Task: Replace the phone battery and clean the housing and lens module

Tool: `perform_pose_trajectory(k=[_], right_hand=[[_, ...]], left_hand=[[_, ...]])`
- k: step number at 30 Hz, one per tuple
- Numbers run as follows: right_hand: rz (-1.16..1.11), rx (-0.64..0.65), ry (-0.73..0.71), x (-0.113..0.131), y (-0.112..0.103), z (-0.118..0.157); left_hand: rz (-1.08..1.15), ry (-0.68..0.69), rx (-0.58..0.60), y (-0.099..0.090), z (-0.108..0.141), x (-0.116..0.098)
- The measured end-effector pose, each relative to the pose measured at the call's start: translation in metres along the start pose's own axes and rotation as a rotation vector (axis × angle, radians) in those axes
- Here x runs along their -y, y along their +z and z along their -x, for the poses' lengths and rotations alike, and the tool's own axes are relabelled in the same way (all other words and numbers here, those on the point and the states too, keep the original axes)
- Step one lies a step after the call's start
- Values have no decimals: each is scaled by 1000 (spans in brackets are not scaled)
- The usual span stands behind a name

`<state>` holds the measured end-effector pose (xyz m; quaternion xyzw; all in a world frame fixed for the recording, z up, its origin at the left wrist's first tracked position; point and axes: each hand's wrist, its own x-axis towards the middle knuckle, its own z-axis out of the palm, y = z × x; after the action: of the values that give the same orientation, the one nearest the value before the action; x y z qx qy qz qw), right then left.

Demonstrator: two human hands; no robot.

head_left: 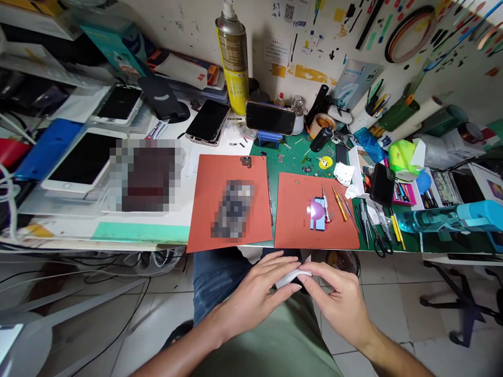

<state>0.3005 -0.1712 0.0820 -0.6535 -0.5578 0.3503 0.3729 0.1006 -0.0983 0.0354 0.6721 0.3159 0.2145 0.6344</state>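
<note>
In front of my lap, just below the table's front edge, a small folded white tissue (288,278) lies between my two hands. My left hand (261,293) holds one end between its thumb and long, fairly straight fingers. Thumb and forefinger of my right hand (336,296) pinch the other end. Beyond them, a red-brown mat (291,230) carries a small blue block (317,222) lit by a round light spot, with a slim silver screwdriver (326,204) and a gold one (340,204) beside it. On the left mat (204,209) lies a blurred-out phone-shaped thing (234,209).
A phone (271,117) leans on a blue stand at the back, near a yellow spray can (234,63). Several phones and a white tablet (80,159) lie left. Scissors (381,241), tweezers and a blue bottle (448,217) crowd the right. Cables hang underneath.
</note>
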Motion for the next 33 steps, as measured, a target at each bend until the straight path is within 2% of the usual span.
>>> perform_pose_trajectory(k=[5, 9, 11, 13, 16, 18, 20, 22, 25, 27, 30, 33], right_hand=[[50, 75, 73, 5, -8, -5], [48, 128, 113, 5, -14, -14], [-83, 184, 136, 1, -13, -17], [-290, 242, 240, -5, -10, -19], [-547, 201, 429, -17, -1, -18], [-650, 123, 464, -24, 6, -15], [-701, 64, 465, -31, 13, -12], [-598, 46, 422, -36, 15, -10], [-155, -18, 284, -44, 1, -16], [87, -132, 234, -53, -21, -29], [320, -327, 234, -72, -60, -59], [511, -360, 230, -93, -84, -88]], left_hand=[[13, 15, 67, -1, -2, -4], [3, -90, 200, -14, -3, -11], [-48, -172, 272, -22, -3, -12], [-60, -238, 316, -26, -4, -8], [147, -315, 245, -23, -6, 4], [340, -371, 128, -17, -7, 12], [430, -398, 25, -11, -7, 18], [378, -363, -27, -9, -7, 18], [127, -194, -36, -15, -9, 13], [-41, -87, -52, -21, -10, 10], [-208, 13, -106, -28, -8, 9], [-302, 92, -160, -32, -5, 8]])
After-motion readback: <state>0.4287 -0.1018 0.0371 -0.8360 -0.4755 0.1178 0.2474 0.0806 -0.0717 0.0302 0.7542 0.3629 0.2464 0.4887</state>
